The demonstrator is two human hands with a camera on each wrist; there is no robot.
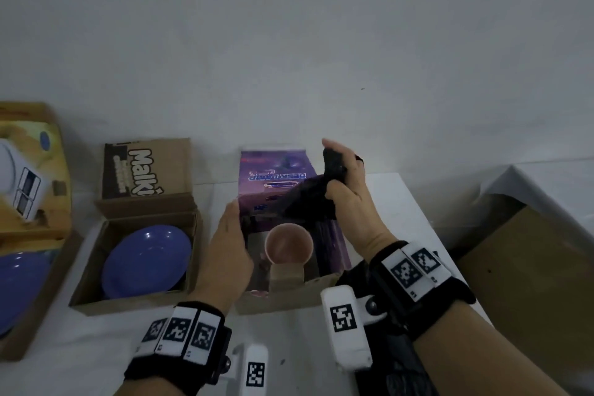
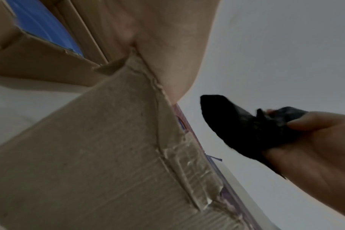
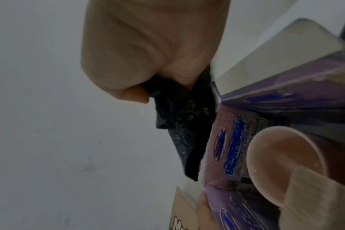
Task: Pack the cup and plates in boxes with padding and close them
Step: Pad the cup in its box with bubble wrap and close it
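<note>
A pinkish cup [image 1: 288, 243] is standing upright inside an open purple-printed box [image 1: 337, 244] at the middle of the white table [image 1: 408, 215], with a cardboard piece leaning at its near side. The person's left hand [image 1: 225, 251] is lying with straight fingers against the box's left wall, while the right hand [image 1: 348, 190] is gripping a crumpled black padding sheet [image 1: 308, 199] above the box's far right corner. To the left, a blue plate [image 1: 148, 262] is sitting in an open brown box [image 1: 86, 270], and another blue plate [image 1: 19, 286] is lying in a box at the far left edge.
</note>
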